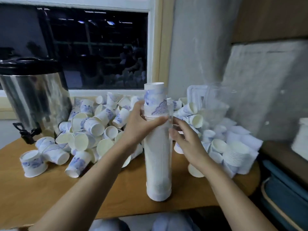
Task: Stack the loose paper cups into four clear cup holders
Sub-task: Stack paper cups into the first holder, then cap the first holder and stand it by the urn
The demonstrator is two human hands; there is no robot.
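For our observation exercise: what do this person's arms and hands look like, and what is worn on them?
The left forearm and right forearm are bare to the frame's edge; no sleeves show. The left hand and right hand wear no gloves, and no watch or ring is visible.

No legible txt; paper cups (93, 124) show blue print only.
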